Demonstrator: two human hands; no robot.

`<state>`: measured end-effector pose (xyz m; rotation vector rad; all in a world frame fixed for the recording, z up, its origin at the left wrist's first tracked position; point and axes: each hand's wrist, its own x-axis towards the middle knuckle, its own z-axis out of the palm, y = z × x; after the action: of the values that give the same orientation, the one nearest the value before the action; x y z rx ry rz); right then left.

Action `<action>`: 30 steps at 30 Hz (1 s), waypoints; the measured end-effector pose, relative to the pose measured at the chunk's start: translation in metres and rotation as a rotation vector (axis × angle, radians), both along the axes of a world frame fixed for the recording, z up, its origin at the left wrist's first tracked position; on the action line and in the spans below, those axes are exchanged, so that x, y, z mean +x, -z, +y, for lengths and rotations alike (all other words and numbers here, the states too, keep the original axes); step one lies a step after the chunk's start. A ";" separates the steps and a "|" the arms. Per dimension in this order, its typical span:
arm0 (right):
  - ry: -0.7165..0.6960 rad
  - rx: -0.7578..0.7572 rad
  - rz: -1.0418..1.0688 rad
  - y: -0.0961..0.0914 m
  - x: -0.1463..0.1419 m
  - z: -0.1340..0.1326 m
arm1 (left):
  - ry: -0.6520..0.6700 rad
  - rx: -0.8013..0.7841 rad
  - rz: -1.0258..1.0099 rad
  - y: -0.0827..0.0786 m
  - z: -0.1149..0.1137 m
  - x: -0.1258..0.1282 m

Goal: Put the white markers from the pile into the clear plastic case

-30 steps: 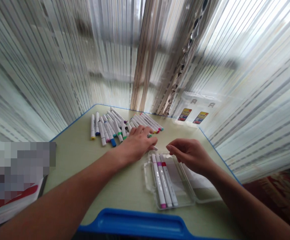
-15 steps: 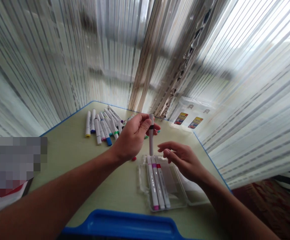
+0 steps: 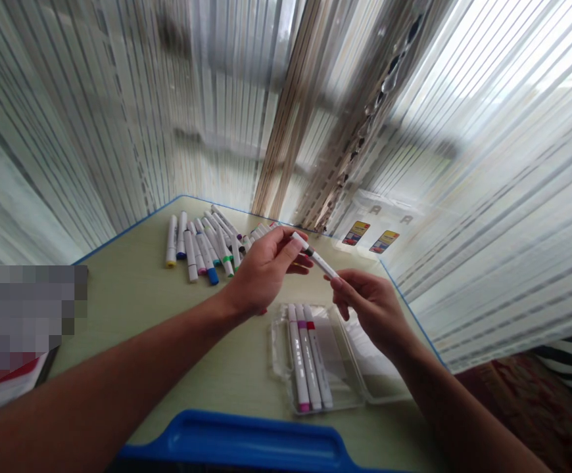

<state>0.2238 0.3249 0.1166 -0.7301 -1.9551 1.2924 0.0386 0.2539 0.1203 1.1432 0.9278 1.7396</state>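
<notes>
Our left fingertips (image 3: 293, 244) close narrowly on one end of a white marker (image 3: 321, 263), thumb against forefinger just by its dark band. Our right fingertips (image 3: 339, 282) pinch the other end. The barrel slants between them in the air, above the far end of the clear case (image 3: 277, 355), and touches nothing but our fingers. The left hand (image 3: 265, 272) hovers beyond the case's far left corner. The right hand (image 3: 372, 307) hangs over its far right corner, above what looks like the opened lid.

With both ends pinched, we judge that a light, even grip suits best. The barrel is smooth and round, so the flats of the pads will stop it rolling better than the very tips. Neither hand should loosen unless the other has a sure hold. The wrists are best kept high enough that the sloping end stays off the case's rim.

Inside the case, three markers (image 3: 308, 358) lie side by side in its left part, coloured caps toward us, with bare room to their right. Beyond the case to the far left, loose markers (image 3: 202, 246) are spread on the pale green table (image 3: 167, 341). Beyond its far right corner, two labelled packs (image 3: 369, 236) lean by the striped curtain (image 3: 463, 197). A blue plastic edge (image 3: 246, 440) lies on our side of the case.
</notes>
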 end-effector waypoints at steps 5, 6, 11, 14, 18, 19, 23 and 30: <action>0.086 0.036 0.097 0.004 0.002 0.005 | -0.108 -0.036 0.148 0.002 0.002 -0.004; 0.096 0.041 0.110 0.005 0.002 0.005 | -0.121 -0.042 0.169 0.003 0.002 -0.005; 0.113 -0.018 0.191 0.005 0.002 0.008 | -0.126 -0.093 0.230 0.002 0.001 -0.005; 0.133 -0.089 0.249 0.002 0.002 0.009 | -0.067 -0.108 0.260 0.001 -0.002 -0.003; 0.153 -0.186 0.328 -0.002 0.002 0.010 | 0.063 -0.075 0.254 -0.002 -0.007 0.000; 0.151 -0.210 0.344 -0.003 0.002 0.011 | 0.093 -0.062 0.246 -0.002 -0.008 0.000; 0.140 -0.272 0.356 -0.004 0.004 0.014 | 0.202 -0.019 0.179 -0.004 -0.012 0.003; 0.126 -0.288 0.337 -0.006 0.004 0.014 | 0.347 -0.043 0.067 -0.004 -0.013 0.004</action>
<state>0.2278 0.3389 0.1231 -0.7060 -1.4522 1.5264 0.0423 0.2407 0.1241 1.2580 0.7505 1.4020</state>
